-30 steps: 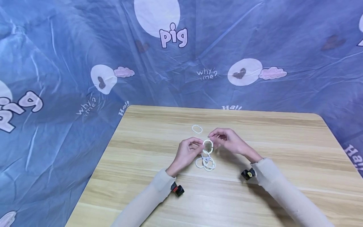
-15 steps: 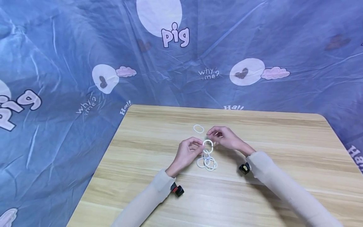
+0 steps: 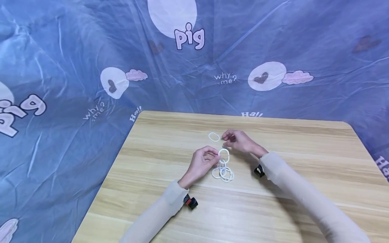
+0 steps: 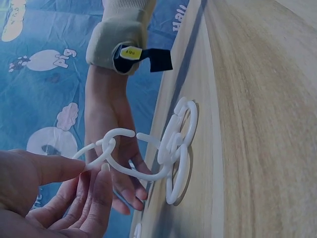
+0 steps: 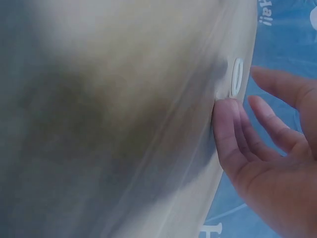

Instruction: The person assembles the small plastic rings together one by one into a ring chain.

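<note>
My left hand [image 3: 202, 162] pinched the end link [image 4: 101, 158] of the white chain [image 4: 147, 177], fingertips hiding part of it. My right hand [image 3: 241, 141], fingers parted just beside the loose ring [image 5: 234, 79], seemingly held nothing.

Held ring [image 4: 102, 157] partly behind left fingers [image 4: 96, 203]; tabletop [image 5: 109, 109] blurred in right wrist view

2 long, pale beige sleeves are worn, a left sleeve [image 3: 155, 214] and a right sleeve [image 3: 307, 190], both plain and lightly creased. Each wrist carries 1 small black camera: the left wrist camera [image 3: 192, 203] has a red patch [image 3: 187, 201], the right wrist camera [image 4: 160, 60] a yellow label [image 4: 131, 52] with blurred dark characters. Fine ribbing [image 4: 130, 5] lines the fabric above the right sleeve's bunched cuff [image 4: 108, 42].
</note>
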A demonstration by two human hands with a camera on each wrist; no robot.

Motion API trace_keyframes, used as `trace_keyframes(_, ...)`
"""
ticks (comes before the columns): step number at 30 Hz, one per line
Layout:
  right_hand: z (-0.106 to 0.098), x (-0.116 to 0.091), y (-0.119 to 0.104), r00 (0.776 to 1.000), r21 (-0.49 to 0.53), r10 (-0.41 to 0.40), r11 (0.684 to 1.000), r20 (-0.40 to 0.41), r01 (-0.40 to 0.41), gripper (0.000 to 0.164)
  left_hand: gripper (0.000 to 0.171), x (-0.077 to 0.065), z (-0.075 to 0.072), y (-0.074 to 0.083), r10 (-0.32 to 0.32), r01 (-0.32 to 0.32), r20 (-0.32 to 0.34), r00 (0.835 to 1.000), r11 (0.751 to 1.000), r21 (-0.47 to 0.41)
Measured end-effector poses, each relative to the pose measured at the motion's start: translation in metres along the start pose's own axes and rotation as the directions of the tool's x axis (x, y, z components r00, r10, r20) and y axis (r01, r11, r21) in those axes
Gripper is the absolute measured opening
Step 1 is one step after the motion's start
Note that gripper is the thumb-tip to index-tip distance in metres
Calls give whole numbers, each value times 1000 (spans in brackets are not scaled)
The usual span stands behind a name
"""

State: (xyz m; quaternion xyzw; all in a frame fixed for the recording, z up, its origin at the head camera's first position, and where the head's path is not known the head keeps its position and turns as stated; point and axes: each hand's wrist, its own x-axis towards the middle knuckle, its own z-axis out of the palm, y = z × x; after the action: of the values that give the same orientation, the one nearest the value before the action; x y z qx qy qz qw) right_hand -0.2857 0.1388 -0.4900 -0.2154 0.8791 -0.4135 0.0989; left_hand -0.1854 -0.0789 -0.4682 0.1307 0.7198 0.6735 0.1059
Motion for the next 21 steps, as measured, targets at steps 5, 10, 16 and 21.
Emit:
trace_keyframes(5,-1,13,-2,1000,-40,20,999,-2,-20,39,21,0,1,2,2,-2,-5,1000,1000,20)
trace_keyframes(10,0,27,-7,999,-57,40,998,7,-40,47,22,-1,1,8,-5,5,3,1000,998,69)
trace_keyframes(16,2,43,-11,998,-77,61,995,7,-60,53,23,2,0,11,-16,14,22,1000,996,88)
trace_keyframes(21,6,51,-11,998,-102,65,993,17,-63,53,22,3,-1,11,-32,31,19,999,996,87)
